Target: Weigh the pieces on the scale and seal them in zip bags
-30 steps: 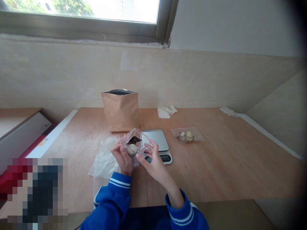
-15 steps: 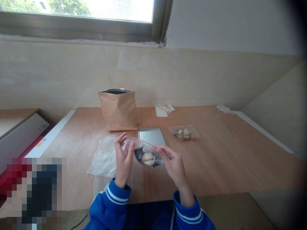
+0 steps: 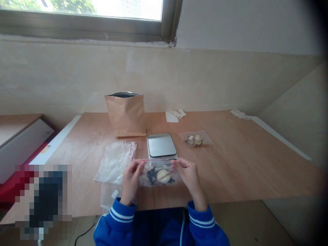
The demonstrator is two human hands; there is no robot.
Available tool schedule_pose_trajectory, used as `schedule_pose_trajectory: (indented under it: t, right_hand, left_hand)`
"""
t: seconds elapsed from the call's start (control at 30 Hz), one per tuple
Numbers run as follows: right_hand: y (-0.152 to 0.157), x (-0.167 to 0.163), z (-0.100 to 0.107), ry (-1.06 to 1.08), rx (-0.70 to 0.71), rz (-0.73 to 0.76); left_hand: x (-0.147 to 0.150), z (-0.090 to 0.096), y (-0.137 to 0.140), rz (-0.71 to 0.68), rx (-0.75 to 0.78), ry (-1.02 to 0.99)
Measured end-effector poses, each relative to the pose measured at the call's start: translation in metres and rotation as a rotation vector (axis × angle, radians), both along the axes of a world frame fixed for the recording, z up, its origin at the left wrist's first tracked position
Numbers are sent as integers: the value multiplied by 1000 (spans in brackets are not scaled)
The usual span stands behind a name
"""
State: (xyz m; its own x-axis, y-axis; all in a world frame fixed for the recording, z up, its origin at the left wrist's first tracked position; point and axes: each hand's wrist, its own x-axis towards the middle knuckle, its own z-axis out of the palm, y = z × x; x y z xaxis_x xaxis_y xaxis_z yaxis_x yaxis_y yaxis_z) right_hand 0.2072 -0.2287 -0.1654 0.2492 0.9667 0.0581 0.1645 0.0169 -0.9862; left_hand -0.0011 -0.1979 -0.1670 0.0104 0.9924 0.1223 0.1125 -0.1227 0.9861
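Note:
Between my hands is a clear zip-lock bag with a red seal strip along its top; inside lie a round cream-coloured piece and dark, pointed pieces. My left hand pinches the bag's upper left corner. At the upper right corner, my right hand grips the strip between thumb and fingers. Just beyond the bag sits a flat scale with a silver plate, its front edge partly covered by the bag. Several flat clear bags lie to the left of my left hand, one with a white label.
An open brown paper pouch with a silvery lining stands behind the flat bags. Right of the scale lies another filled zip-lock bag. Crumpled tissue rests near the wall. A pixelated dark object is at the left.
My left hand has gone from spread fingers to pinching the bag's corner. The bag is lower, nearer me and stretched level, so more of the scale shows.

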Motion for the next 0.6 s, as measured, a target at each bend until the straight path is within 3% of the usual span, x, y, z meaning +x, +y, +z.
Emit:
schedule_pose_trajectory:
  t: [0.37,0.6]
  right_hand:
    - [-9,-2,-38,194,36,-101]
    - [-10,-6,-51,20,194,-283]
  left_hand:
    - [-4,-21,-3,98,-46,-29]
    - [-4,-17,-5,-14,-30,19]
